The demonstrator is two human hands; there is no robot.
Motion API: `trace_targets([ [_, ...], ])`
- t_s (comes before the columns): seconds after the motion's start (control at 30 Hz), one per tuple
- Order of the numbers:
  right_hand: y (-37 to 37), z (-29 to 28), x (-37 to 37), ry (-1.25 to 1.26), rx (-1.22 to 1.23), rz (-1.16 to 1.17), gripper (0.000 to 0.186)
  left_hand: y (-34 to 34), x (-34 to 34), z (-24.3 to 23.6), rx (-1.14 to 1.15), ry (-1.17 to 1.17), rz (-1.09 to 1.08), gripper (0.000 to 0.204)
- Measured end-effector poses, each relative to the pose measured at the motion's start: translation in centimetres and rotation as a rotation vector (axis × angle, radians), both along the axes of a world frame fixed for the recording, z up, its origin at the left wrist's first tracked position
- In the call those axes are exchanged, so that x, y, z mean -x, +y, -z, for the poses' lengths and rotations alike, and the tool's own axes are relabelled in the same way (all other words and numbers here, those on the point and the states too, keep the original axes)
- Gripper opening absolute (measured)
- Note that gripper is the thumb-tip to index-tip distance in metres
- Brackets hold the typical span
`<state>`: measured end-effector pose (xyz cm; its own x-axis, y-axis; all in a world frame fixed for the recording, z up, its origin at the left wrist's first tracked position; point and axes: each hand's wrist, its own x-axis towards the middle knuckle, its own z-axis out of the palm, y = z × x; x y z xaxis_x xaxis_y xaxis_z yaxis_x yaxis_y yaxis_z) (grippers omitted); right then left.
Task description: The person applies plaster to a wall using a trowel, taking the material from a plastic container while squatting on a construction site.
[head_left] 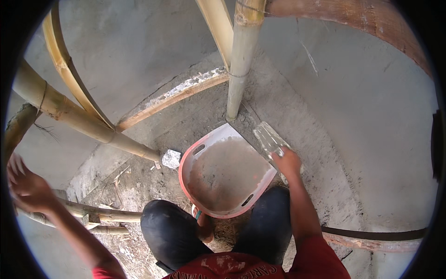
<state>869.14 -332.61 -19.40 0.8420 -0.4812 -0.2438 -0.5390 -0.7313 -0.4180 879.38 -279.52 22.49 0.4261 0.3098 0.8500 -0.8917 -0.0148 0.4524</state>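
A red plastic pan (223,172) with two slot handles and a layer of grey powder or mix rests between my bent knees. Just right of the pan, my right hand (285,160) grips a flat, mortar-smeared metal trowel (268,137) lying at an angle near the concrete. My left hand (28,186) is raised at the far left, fingers apart and holding nothing that I can see, near the bamboo poles. A pale, rough lump (171,159) sits just left of the pan, beside the foot of a slanting bamboo pole (107,132).
An upright bamboo pole (244,51) stands beyond the pan, with split bamboo strips and a curved wooden edge (172,100). Horizontal bamboo pieces (116,215) lie at lower left. Grey plastered surfaces (362,139) surround me, with a brown curved band at upper right.
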Motion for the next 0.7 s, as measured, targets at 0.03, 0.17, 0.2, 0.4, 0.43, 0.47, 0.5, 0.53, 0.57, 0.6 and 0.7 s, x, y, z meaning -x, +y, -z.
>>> trace_targets([
  [0.03, -1.6, 0.1, 1.5, 0.048, -0.007, 0.043, 0.058, 1.5, -0.3, 8.4, -0.285, 0.09, -0.425, 0.037],
  [0.17, -1.5, 0.9, 0.9, 0.033, -0.034, -0.113, 0.053, 3.1, 4.4, 37.7, -1.145, 0.808, -0.265, 0.065],
  [0.2, -0.8, 1.1, 0.1, 0.028, -0.018, -0.155, 0.052, 2.3, 5.8, 42.9, -1.05, 0.997, -0.11, 0.061],
  [0.4, 2.2, 3.9, -6.1, 0.219, 0.057, -0.195, 0.048, -3.9, 3.8, 57.5, -0.248, 1.693, 0.198, 0.043],
  [0.43, 2.4, 5.4, -6.5, 0.251, 0.099, -0.154, 0.047, -4.8, 3.3, 56.9, -0.304, 1.88, 0.143, 0.04],
  [0.47, 2.1, 6.3, -7.7, 0.263, 0.141, -0.11, 0.046, -5.5, 2.3, 56.5, -0.265, 1.788, 0.151, 0.038],
  [0.5, 2.8, 6.0, -9.4, 0.24, 0.139, -0.121, 0.047, -4.5, 1.2, 55.9, -0.229, 1.695, 0.133, 0.036],
  [0.53, 3.6, 5.0, -10.2, 0.231, 0.13, -0.134, 0.049, -3.3, 0.8, 55.1, -0.196, 1.617, 0.113, 0.034],
  [0.57, 4.2, 4.0, -10.3, 0.232, 0.126, -0.148, 0.051, -2.8, -0.1, 53.6, -0.399, 1.541, -0.045, 0.039],
  [0.6, 4.3, 3.2, -10.5, 0.218, 0.133, -0.143, 0.051, -2.6, -0.9, 52.4, -0.23, 1.534, -0.028, 0.041],
  [0.7, 2.7, -0.5, -11.4, 0.156, 0.123, -0.082, 0.048, -2.3, -3.6, 50.4, 0.097, 1.477, -0.001, 0.048],
])
